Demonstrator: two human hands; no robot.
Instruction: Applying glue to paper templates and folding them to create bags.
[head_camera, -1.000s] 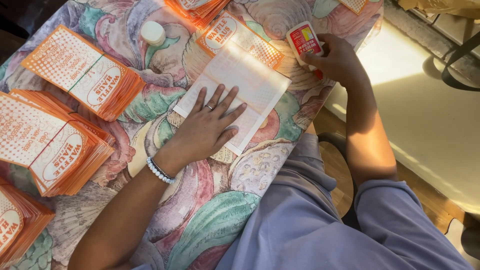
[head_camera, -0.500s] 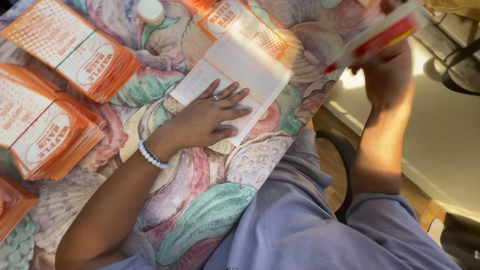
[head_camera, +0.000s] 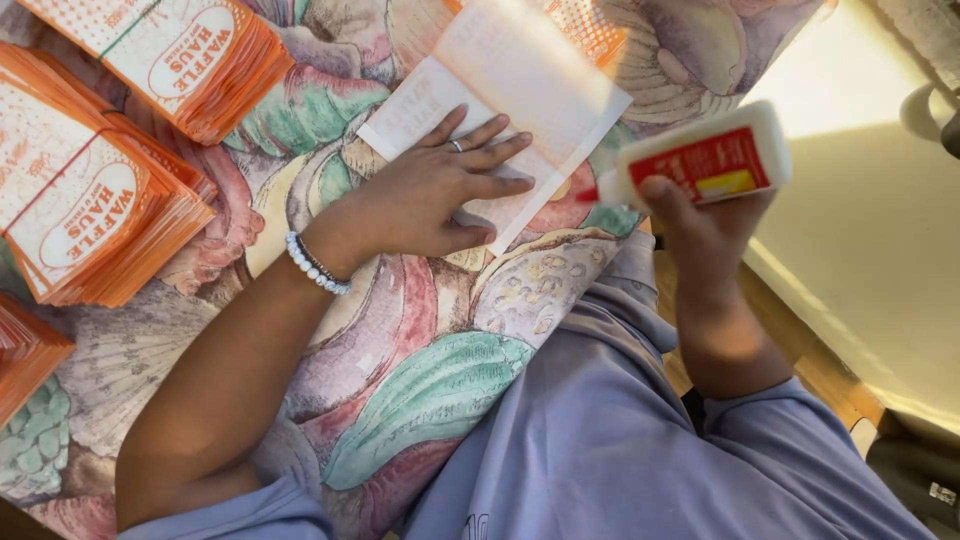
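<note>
You swung the glue bottle (head_camera: 700, 165) down, gripped in your right hand (head_camera: 705, 225); left hand (head_camera: 440, 195) lay flat, fingers spread, pinning the unglued paper sheet (head_camera: 520, 75); finished orange stacks (head_camera: 110, 210) sat beside it.

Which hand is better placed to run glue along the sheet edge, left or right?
Right, most likely. The right hand already grips the glue bottle, nozzle pointing at the edge of the white sheet. The left hand lies flat on that sheet, pinning it to the patterned tablecloth.
</note>
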